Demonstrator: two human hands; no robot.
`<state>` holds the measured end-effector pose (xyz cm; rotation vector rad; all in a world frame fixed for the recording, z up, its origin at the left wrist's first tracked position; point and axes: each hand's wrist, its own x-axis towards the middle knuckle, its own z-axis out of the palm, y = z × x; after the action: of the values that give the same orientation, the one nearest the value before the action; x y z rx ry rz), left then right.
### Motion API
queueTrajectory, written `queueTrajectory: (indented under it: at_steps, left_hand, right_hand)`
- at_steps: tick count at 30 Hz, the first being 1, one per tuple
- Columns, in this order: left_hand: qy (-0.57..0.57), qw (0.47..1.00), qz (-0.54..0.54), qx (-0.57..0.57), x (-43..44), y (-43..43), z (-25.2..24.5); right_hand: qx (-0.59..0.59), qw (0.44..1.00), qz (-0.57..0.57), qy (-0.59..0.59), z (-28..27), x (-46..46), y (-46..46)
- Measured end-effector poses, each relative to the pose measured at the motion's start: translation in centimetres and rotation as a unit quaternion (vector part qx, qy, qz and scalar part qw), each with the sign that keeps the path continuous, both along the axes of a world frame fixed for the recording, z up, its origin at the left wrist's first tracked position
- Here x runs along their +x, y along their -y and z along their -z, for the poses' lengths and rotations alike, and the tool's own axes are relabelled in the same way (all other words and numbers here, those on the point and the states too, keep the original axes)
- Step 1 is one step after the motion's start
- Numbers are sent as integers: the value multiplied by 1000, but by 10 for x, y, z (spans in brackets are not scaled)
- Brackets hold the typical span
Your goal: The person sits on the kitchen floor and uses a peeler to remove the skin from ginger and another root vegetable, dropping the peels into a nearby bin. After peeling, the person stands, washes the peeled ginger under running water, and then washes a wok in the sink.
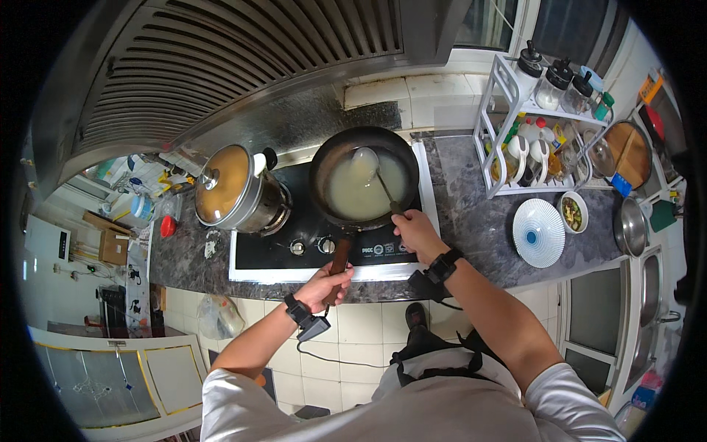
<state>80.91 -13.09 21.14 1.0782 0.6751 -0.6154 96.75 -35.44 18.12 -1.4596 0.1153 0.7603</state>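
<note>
My left hand [327,287] is closed round the brown handle of a dark wok [322,193] on the right side of a black gas hob [276,253]. Pale, cloudy liquid [353,193] fills the wok's bottom. With my right hand [418,235] I grip the dark handle of a metal ladle [365,161], whose bowl lies in the liquid near the wok's far side. Left of the wok, a steel pot [257,204] with a lid [222,185] stands on the other burner.
At the right, a white rack [505,191] holds jars and bottles. Before it are a patterned blue-white dish [538,233], a small bowl of chopped food [573,212] and a metal bowl [631,226]. A range hood [243,72] hangs above. A red lid [168,226] lies left.
</note>
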Motion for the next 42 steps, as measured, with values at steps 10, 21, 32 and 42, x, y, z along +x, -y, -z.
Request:
queueTrajectory:
  at_steps: [10,21,32,42]
  left_hand:
    - [85,993,-84,11,-4,49,13]
    - [141,985,-23,94,-37,97,-24]
    - [107,974,166,110,-80,227,-121]
    - [78,929,359,38,-71,467,-138]
  right_hand:
    - [-278,881,-48,381,-30,-12,45]
    - [-86,961,73,251,-65,-57,142]
    - [-35,958,211,192,-126,-178,362]
    - [-133,890,336,277,-146,-329,597]
